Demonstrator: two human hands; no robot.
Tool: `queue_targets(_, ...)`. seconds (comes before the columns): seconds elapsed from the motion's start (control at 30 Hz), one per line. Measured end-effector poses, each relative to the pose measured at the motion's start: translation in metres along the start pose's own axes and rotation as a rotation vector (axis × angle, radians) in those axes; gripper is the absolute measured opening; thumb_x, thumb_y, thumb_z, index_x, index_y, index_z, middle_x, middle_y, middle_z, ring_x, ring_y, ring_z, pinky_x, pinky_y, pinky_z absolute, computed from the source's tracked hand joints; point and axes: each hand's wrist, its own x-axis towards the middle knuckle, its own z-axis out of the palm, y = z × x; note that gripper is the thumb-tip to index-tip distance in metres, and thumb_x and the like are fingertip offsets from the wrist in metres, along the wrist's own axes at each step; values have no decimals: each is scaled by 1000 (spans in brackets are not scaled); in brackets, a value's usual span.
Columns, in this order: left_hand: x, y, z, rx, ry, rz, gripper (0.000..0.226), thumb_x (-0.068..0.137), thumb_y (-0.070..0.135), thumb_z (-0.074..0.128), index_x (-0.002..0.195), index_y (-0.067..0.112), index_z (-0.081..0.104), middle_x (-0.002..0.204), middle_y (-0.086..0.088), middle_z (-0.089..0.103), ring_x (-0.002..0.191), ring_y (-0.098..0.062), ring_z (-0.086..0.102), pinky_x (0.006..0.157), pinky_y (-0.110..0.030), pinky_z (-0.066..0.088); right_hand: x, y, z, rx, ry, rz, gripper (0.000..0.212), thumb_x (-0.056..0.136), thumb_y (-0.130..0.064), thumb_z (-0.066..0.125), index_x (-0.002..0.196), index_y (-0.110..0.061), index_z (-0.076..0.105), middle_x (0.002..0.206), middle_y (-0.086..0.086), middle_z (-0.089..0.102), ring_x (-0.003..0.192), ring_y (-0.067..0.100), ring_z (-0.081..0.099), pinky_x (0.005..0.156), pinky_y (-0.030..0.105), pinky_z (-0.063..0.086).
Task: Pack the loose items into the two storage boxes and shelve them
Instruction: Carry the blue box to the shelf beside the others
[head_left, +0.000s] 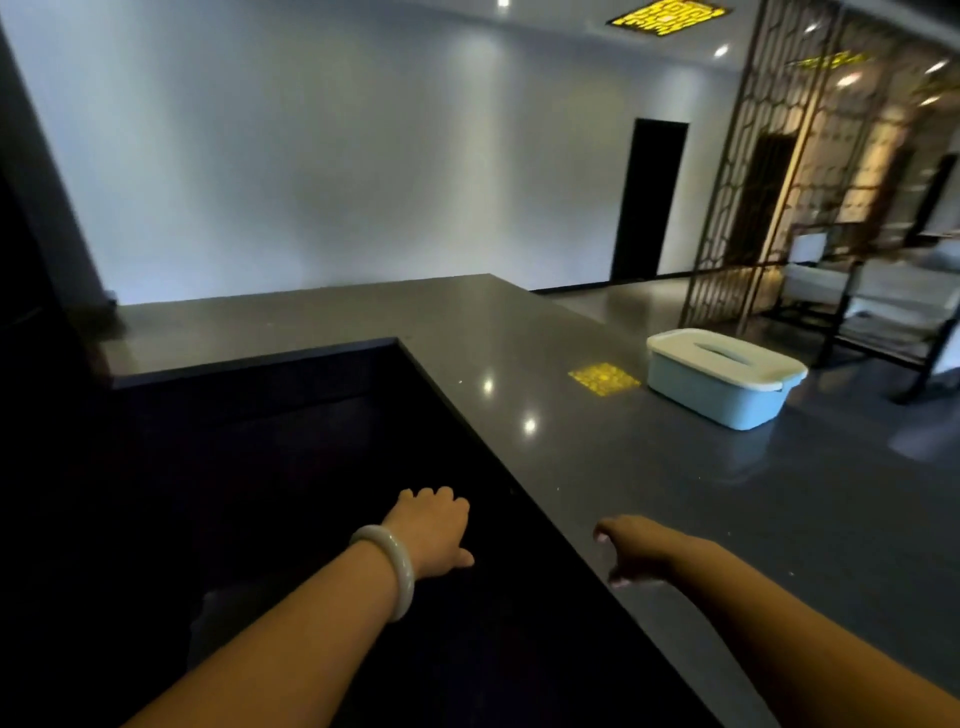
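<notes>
Dark recess: on the left we see a deep black well (270, 467) inside the L-shaped counter; what lies in it we cannot make out.
Left hand: our left hand (434, 530) reaches forward over that dark well, near the counter's inner edge. The fingers bend away from us and their tips are hidden, so we cannot tell whether they hold anything.
Bracelet: a pale bangle (389, 569) circles the left wrist.
Counter: the grey polished counter (519, 332) runs along the far side and down the right, with ceiling lights mirrored in it.
Right hand: our right hand (631, 548) hangs just over the counter's near stretch, fingers loosely curled downward, holding nothing we can see.
Storage box: one light blue storage box (722, 382) with its white lid on stands on the counter's right arm, far from both hands.
Screen: a gold lattice screen (753, 182) stands at the far right.
</notes>
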Motion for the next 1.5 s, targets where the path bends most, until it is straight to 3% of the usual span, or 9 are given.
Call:
queue_targets(0.27, 150, -8, -36, 26, -17, 281, 53, 91, 51, 56, 127, 13, 46, 127, -9, 49, 118, -31, 49, 100, -46, 38, 63, 54, -31, 108, 0, 233, 65, 86, -25, 70, 141, -12, 39, 144, 9, 42, 130, 25, 43, 104, 32, 37)
queue_targets(0.47, 266, 11, -54, 114, 49, 373, 57, 91, 50, 57, 130, 11, 44, 132, -11, 47, 125, -33, 46, 104, -47, 34, 136, 115, -65, 154, 51, 347, 60, 86, -20, 68, 140, -11, 41, 142, 9, 43, 128, 25, 44, 105, 31, 38)
queue_targets(0.83, 456, 66, -95, 93, 113, 598, 51, 92, 45, 57, 132, 15, 46, 129, -4, 48, 123, -27, 48, 103, -43, 37, 219, 237, -108, 348, 160, 539, 62, 87, -32, 67, 140, -14, 40, 144, 7, 43, 130, 22, 43, 106, 31, 37)
queue_targets(1.1, 572, 124, -130, -28, 216, 773, 47, 95, 44, 52, 133, 17, 46, 129, -1, 49, 120, -21, 50, 101, -40, 41, 230, 305, -129, 472, 401, 790, 48, 89, -30, 60, 134, -19, 50, 130, 5, 51, 117, 21, 53, 98, 35, 46)
queue_targets(1.2, 618, 140, -148, -90, 271, 805, 42, 96, 43, 50, 129, 18, 48, 129, 0, 49, 117, -21, 51, 97, -39, 44, 241, 331, -142, 480, 528, 899, 42, 91, -34, 59, 131, -20, 53, 122, 4, 52, 111, 23, 55, 95, 37, 47)
queue_targets(1.3, 664, 152, -161, -173, 298, 793, 33, 97, 43, 48, 121, 20, 50, 124, 0, 48, 110, -20, 52, 91, -37, 46, 258, 354, -153, 504, 591, 996, 50, 94, -36, 55, 139, -19, 44, 134, 6, 46, 121, 26, 49, 101, 40, 44)
queue_targets(1.37, 693, 160, -165, -238, 284, 753, 35, 96, 44, 48, 120, 19, 49, 121, -1, 47, 107, -19, 52, 89, -37, 48, 273, 368, -157, 529, 605, 1051, 58, 95, -38, 53, 145, -17, 35, 143, 9, 40, 129, 30, 42, 105, 41, 39)
queue_targets(1.5, 744, 178, -166, -340, 175, 652, 45, 95, 47, 48, 127, 15, 45, 123, -6, 44, 110, -23, 51, 92, -40, 47, 303, 398, -160, 637, 629, 1177, 63, 94, -42, 52, 144, -12, 28, 141, 14, 40, 126, 35, 45, 102, 44, 41)
